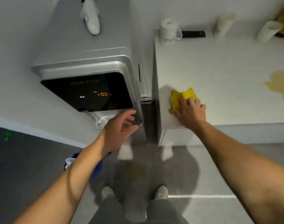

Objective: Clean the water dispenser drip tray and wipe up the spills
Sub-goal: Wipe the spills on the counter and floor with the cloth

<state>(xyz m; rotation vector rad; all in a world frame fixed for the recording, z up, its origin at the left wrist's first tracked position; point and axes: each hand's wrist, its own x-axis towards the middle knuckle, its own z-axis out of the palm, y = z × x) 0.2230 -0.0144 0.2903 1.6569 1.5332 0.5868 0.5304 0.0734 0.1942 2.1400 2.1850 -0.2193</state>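
left hand (120,126): open, fingers curled, at slotted drip tray (104,121) under water dispenser (89,88)
right hand (190,111): flat, pressing yellow cloth (181,97) on white counter (218,65) near left edge
spill (280,84): brownish puddle, counter right, apart from cloth

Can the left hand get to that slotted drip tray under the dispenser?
Probably yes: the left hand hovers open right over the drip tray, and nothing visible blocks it.
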